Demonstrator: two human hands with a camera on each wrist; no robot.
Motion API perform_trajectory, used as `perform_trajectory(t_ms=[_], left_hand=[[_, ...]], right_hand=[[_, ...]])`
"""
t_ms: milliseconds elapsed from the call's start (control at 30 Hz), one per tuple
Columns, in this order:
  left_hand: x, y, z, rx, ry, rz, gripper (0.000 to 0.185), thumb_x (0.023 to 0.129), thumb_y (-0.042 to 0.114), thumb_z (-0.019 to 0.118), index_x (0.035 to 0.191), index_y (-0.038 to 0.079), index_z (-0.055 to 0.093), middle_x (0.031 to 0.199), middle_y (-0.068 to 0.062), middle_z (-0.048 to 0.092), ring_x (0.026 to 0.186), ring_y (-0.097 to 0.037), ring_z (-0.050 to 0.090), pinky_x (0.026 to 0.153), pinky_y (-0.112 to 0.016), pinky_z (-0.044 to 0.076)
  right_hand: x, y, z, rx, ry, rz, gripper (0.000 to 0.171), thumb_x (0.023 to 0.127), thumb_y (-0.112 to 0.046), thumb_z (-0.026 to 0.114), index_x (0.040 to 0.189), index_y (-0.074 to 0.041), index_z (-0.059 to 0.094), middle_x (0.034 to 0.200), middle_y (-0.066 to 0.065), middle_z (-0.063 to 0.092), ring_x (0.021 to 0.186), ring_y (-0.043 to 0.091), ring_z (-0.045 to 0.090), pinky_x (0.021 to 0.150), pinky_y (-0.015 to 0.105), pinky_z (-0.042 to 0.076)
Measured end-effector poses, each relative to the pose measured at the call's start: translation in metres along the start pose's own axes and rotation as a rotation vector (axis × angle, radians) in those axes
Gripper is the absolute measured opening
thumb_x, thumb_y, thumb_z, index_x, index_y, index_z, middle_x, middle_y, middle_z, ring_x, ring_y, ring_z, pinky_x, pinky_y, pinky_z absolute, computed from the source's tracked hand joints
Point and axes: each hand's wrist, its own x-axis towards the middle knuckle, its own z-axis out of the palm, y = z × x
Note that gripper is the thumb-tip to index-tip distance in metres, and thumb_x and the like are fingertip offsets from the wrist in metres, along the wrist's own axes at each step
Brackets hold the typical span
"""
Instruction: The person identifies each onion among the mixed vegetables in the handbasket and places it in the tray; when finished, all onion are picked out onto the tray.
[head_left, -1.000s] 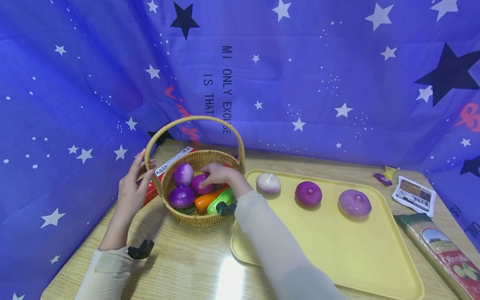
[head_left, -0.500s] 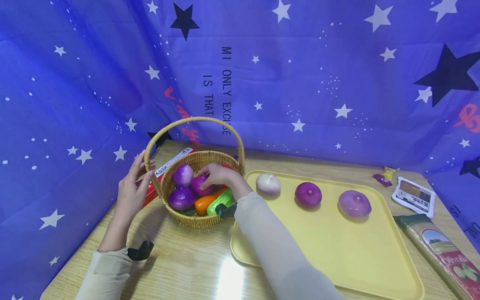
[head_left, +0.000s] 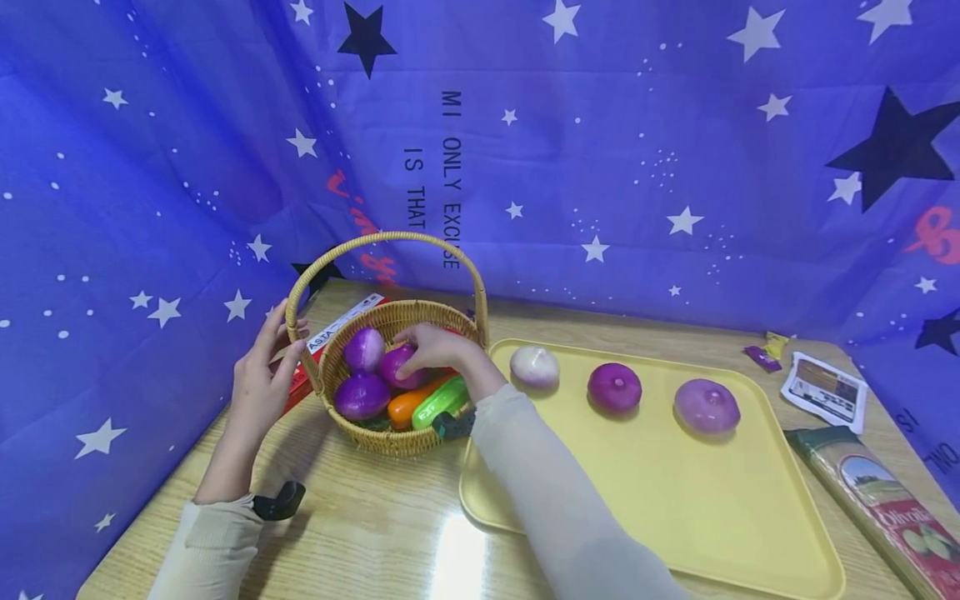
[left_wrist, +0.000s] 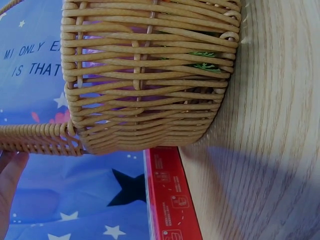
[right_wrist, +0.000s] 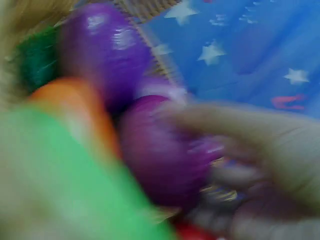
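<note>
Right hand [head_left: 435, 350], left of centre in the head view, pinches a magenta onion [head_left: 393, 363] between thumb and fingers inside the wicker basket [head_left: 401, 443]; the right wrist view shows this grip blurred. Left hand [head_left: 258, 387], farther left, has thumb and fingers about one foot of the arched, cane-wound handle [head_left: 390, 237], presumably to steady a light basket. Close beside the held onion lie an upper purple onion [head_left: 364, 350], streaked white, and a lower purple onion [head_left: 362, 397]. Below, an orange vegetable [head_left: 405, 408] and a green vegetable [head_left: 441, 403] lie side by side, both smooth and elongated; their gloss suggests moulded plastic. At lower right, a yellow tray [head_left: 660, 492] bears a white onion [head_left: 535, 367], a deep purple onion [head_left: 615, 388] and a lilac onion [head_left: 707, 407], all squat and set well apart; its raised rim would probably check rolling. A red box [head_left: 296, 392] lies along the basket's left side on the wood-grained tabletop [head_left: 360, 517].
</note>
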Motion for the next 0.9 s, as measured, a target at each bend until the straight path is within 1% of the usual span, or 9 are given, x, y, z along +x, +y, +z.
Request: perform_trajectory(t_ms=[100, 267, 300, 400, 467, 600, 700, 800, 900], left_hand=[[0.000, -0.003, 0.000, -0.008, 0.004, 0.001, 0.059, 0.094, 0.006, 0.054, 0.147, 0.025, 0.034, 0.124, -0.018, 0.062, 0.101, 0.022, 0.048, 0.080, 0.004, 0.040], [-0.001, -0.002, -0.001, -0.001, -0.001, -0.005, 0.060, 0.095, 0.008, 0.054, 0.147, 0.027, 0.033, 0.125, -0.017, 0.062, 0.101, 0.022, 0.049, 0.079, 0.004, 0.040], [-0.001, -0.002, -0.001, 0.000, -0.003, -0.007, 0.060, 0.095, 0.009, 0.054, 0.147, 0.027, 0.033, 0.125, -0.018, 0.062, 0.101, 0.022, 0.049, 0.079, 0.004, 0.040], [-0.002, -0.001, -0.001, 0.002, -0.004, -0.012, 0.059, 0.095, 0.009, 0.054, 0.147, 0.027, 0.033, 0.125, -0.017, 0.062, 0.100, 0.023, 0.048, 0.079, 0.004, 0.039], [-0.002, 0.000, -0.001, -0.001, 0.001, -0.011, 0.059, 0.095, 0.007, 0.054, 0.147, 0.024, 0.033, 0.125, -0.018, 0.061, 0.100, 0.023, 0.048, 0.080, 0.004, 0.039], [-0.002, 0.004, -0.001, -0.005, 0.014, -0.009, 0.057, 0.094, 0.003, 0.052, 0.147, 0.017, 0.035, 0.123, -0.022, 0.061, 0.099, 0.024, 0.047, 0.080, 0.005, 0.039], [-0.003, 0.006, 0.000, -0.002, 0.012, -0.011, 0.057, 0.095, 0.003, 0.052, 0.147, 0.018, 0.034, 0.124, -0.023, 0.061, 0.099, 0.025, 0.047, 0.080, 0.005, 0.038], [-0.002, 0.004, 0.000, 0.000, 0.005, -0.011, 0.058, 0.095, 0.005, 0.052, 0.147, 0.022, 0.034, 0.124, -0.021, 0.061, 0.099, 0.025, 0.047, 0.080, 0.005, 0.038], [-0.001, 0.002, -0.001, -0.005, 0.002, -0.005, 0.059, 0.095, 0.008, 0.054, 0.147, 0.027, 0.034, 0.125, -0.018, 0.062, 0.098, 0.024, 0.048, 0.079, 0.004, 0.039]], right_hand=[[-0.001, 0.000, 0.002, -0.010, 0.017, -0.012, 0.070, 0.077, -0.016, 0.077, 0.138, -0.006, 0.046, 0.139, 0.012, 0.051, 0.127, 0.025, 0.047, 0.107, 0.036, 0.042], [-0.001, 0.003, 0.005, 0.051, 0.009, -0.029, 0.076, 0.077, -0.014, 0.077, 0.143, -0.008, 0.039, 0.144, 0.012, 0.044, 0.129, 0.026, 0.046, 0.106, 0.036, 0.043], [-0.002, 0.003, 0.005, 0.049, 0.006, -0.026, 0.077, 0.077, -0.014, 0.077, 0.143, -0.009, 0.038, 0.144, 0.012, 0.045, 0.129, 0.026, 0.047, 0.105, 0.036, 0.044], [-0.003, 0.003, 0.005, 0.000, -0.002, -0.015, 0.076, 0.076, -0.018, 0.077, 0.142, -0.009, 0.040, 0.140, 0.013, 0.049, 0.126, 0.025, 0.048, 0.104, 0.034, 0.044], [-0.003, 0.003, 0.004, -0.049, -0.002, -0.008, 0.074, 0.075, -0.020, 0.078, 0.139, -0.008, 0.044, 0.135, 0.012, 0.053, 0.122, 0.023, 0.051, 0.102, 0.031, 0.045], [-0.003, 0.000, 0.001, -0.067, -0.015, 0.000, 0.065, 0.074, -0.023, 0.079, 0.131, -0.004, 0.053, 0.123, 0.010, 0.061, 0.109, 0.019, 0.058, 0.091, 0.025, 0.050], [-0.005, -0.001, -0.002, -0.071, -0.024, 0.009, 0.063, 0.074, -0.024, 0.079, 0.129, -0.004, 0.056, 0.117, 0.009, 0.064, 0.099, 0.017, 0.060, 0.082, 0.022, 0.052], [-0.006, -0.003, -0.006, -0.072, -0.015, 0.016, 0.066, 0.073, -0.025, 0.079, 0.130, -0.003, 0.054, 0.120, 0.010, 0.062, 0.100, 0.017, 0.059, 0.083, 0.021, 0.052], [-0.008, -0.003, -0.011, -0.067, 0.002, 0.015, 0.068, 0.073, -0.024, 0.079, 0.131, -0.002, 0.052, 0.125, 0.012, 0.059, 0.105, 0.019, 0.058, 0.088, 0.024, 0.051]])
